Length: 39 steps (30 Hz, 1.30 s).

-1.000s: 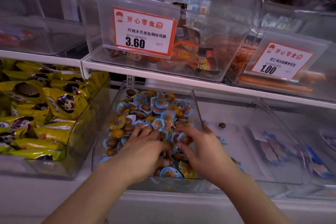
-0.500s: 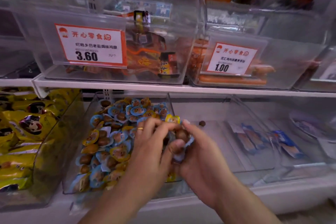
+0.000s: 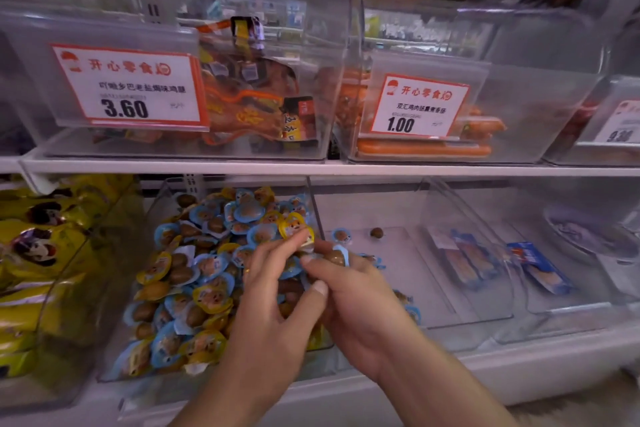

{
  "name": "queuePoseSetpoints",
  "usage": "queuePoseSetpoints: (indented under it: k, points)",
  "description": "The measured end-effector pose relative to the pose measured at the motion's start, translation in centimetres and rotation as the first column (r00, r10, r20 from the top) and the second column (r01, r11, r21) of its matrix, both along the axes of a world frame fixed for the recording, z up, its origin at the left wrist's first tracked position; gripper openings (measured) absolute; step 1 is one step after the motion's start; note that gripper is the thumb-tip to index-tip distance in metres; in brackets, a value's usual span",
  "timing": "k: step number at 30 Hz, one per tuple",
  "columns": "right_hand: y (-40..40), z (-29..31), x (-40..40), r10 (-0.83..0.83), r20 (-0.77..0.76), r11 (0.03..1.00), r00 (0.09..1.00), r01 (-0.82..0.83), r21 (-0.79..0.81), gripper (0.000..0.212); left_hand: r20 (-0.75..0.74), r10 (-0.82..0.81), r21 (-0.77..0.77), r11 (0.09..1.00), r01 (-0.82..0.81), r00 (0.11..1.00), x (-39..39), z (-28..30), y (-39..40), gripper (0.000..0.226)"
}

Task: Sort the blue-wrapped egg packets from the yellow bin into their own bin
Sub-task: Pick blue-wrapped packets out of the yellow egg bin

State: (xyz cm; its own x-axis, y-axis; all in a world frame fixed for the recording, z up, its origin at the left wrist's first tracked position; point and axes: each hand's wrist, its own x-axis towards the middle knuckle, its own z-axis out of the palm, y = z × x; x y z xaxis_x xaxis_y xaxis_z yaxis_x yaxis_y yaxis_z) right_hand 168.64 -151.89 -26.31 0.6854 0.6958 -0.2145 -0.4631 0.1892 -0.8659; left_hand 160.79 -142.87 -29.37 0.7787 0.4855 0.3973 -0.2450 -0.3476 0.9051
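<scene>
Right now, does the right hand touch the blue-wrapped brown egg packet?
Touching. The head view shows the right hand pinching the blue-wrapped brown egg packet between thumb and fingers, with no gap visible.

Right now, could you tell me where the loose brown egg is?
In the head view, the loose brown egg lies right of centre in the clear bin, just right of a blue-wrapped packet.
</scene>
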Motion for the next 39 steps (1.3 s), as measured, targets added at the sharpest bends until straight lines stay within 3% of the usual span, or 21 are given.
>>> queuePoseSetpoints:
  k: [2, 4, 6, 7, 8, 10, 13, 16, 18, 22, 26, 29, 31, 32, 35, 39]
  points:
    - [0.4, -0.1, -0.3, -0.024, 0.034, 1.000, 0.999, 0.025, -0.002, 0.026, 0.077, -0.092, -0.200, 0.974, 0.106, 0.993, -0.5, 0.2, 0.3, 0.053]
    - [0.8, -0.3, -0.2, -0.039, 0.092, 0.999, 0.995, 0.042, -0.034, 0.024, 0.124, -0.066, -0.384, 0.917, 0.109, 0.990, -0.7, 0.2, 1.2, 0.052]
    - [0.4, -0.2, 0.3, -0.063, 0.171, 0.994, 0.983, 0.077, -0.074, 0.020, 0.112, 0.086, -0.502, 0.865, -0.018, 0.990, -0.6, 0.3, 2.7, 0.044]
    - [-0.1, -0.1, 0.9, -0.074, 0.231, 0.991, 0.970, 0.098, -0.091, 0.019, 0.069, 0.179, -0.487, 0.864, -0.123, 0.981, -0.5, 0.2, 3.6, 0.036]
    - [-0.7, 0.1, 1.7, -0.086, 0.298, 0.986, 0.951, 0.123, -0.110, 0.019, 0.006, 0.255, -0.411, 0.882, -0.230, 0.967, -0.5, 0.1, 4.4, 0.030]
    - [-2.4, 0.4, 3.9, -0.135, 0.446, 0.954, 0.885, 0.237, -0.182, 0.021, -0.129, 0.307, -0.107, 0.941, -0.321, 0.943, -0.7, -0.3, 5.7, 0.030]
    - [-5.2, -0.6, 7.8, -0.183, 0.581, 0.848, 0.793, 0.426, -0.315, 0.028, -0.341, 0.259, 0.366, 0.922, -0.126, 0.904, -1.5, -1.0, 6.2, 0.017]
    - [-7.7, -2.5, 10.8, -0.050, 0.558, 0.782, 0.828, 0.380, -0.494, 0.033, -0.417, 0.232, 0.620, 0.780, 0.089, 0.879, -2.1, -1.4, 5.8, 0.027]
    - [-8.7, -3.5, 12.2, -0.058, 0.606, 0.705, 0.793, 0.463, -0.538, 0.037, -0.373, 0.232, 0.645, 0.761, 0.071, 0.898, -2.5, -1.0, 6.1, 0.028]
    - [-8.0, -2.4, 11.6, -0.212, 0.803, 0.628, 0.557, 0.707, -0.324, 0.020, -0.208, 0.321, 0.592, 0.793, -0.143, 0.924, -3.4, -0.5, 7.9, 0.023]
    - [-4.3, -0.7, 6.6, -0.228, 0.866, 0.769, 0.445, 0.628, -0.120, 0.026, -0.126, 0.441, 0.584, 0.757, -0.293, 0.889, -5.9, -0.1, 10.3, 0.024]
    - [-0.3, 0.0, 2.0, -0.068, 0.957, 0.878, 0.281, 0.473, -0.077, 0.024, -0.124, 0.512, 0.615, 0.712, -0.339, 0.850, -8.4, -0.3, 11.9, 0.031]
    - [2.4, -0.6, 0.0, 0.139, 0.979, 0.914, 0.149, 0.361, -0.185, 0.029, -0.150, 0.536, 0.633, 0.698, -0.335, 0.831, -9.7, -0.6, 12.4, 0.033]
    - [3.5, -1.2, -0.5, 0.257, 0.958, 0.904, 0.128, 0.317, -0.285, 0.033, -0.158, 0.540, 0.650, 0.687, -0.325, 0.827, -10.2, -0.8, 12.3, 0.032]
    - [6.1, -3.2, -1.0, 0.503, 0.852, 0.804, 0.148, 0.280, -0.524, 0.054, -0.170, 0.508, 0.719, 0.650, -0.247, 0.845, -10.6, -1.4, 11.4, 0.035]
    - [8.4, -4.3, -0.2, 0.619, 0.773, 0.726, 0.141, 0.272, -0.631, 0.070, -0.189, 0.469, 0.801, 0.582, -0.140, 0.863, -9.6, -1.3, 11.2, 0.040]
